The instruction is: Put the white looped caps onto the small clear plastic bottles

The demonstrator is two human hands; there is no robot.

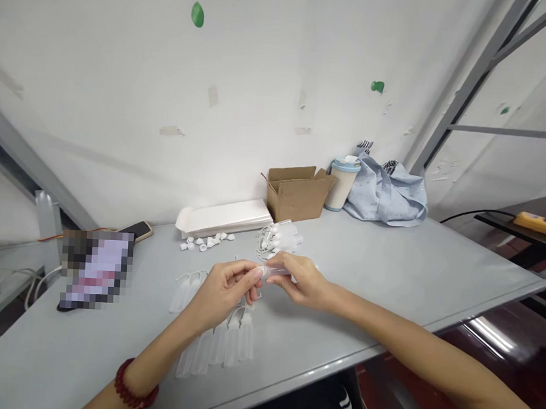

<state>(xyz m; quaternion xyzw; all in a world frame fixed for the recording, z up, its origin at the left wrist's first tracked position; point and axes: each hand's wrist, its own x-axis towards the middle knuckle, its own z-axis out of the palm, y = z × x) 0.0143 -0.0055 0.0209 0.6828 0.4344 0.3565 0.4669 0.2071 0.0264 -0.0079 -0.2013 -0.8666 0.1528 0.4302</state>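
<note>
Over the middle of the table, my right hand [303, 280] is closed around a clear plastic tube [277, 270], which lies roughly level. At its left end, my left hand [230, 284] pinches a small white cap [264, 270]; how far the cap is seated is hidden by the fingers. Below my left hand lies a row of translucent tubes [231, 344] with white tops and cords, partly covered by the wrist. More such tubes [182, 294] lie to its left. Beyond my hands are a pile of tubes with looped white cords [286, 236] and several loose white caps [209, 242].
Against the wall stand a flat white box [226, 217], an open cardboard box [300, 200], a lidded cup [341, 187] and a light blue cloth bag [386, 195]. On the left, a phone [138, 230] lies by a pixelated item [98, 271]. The grey table [389, 259] ends in front of me.
</note>
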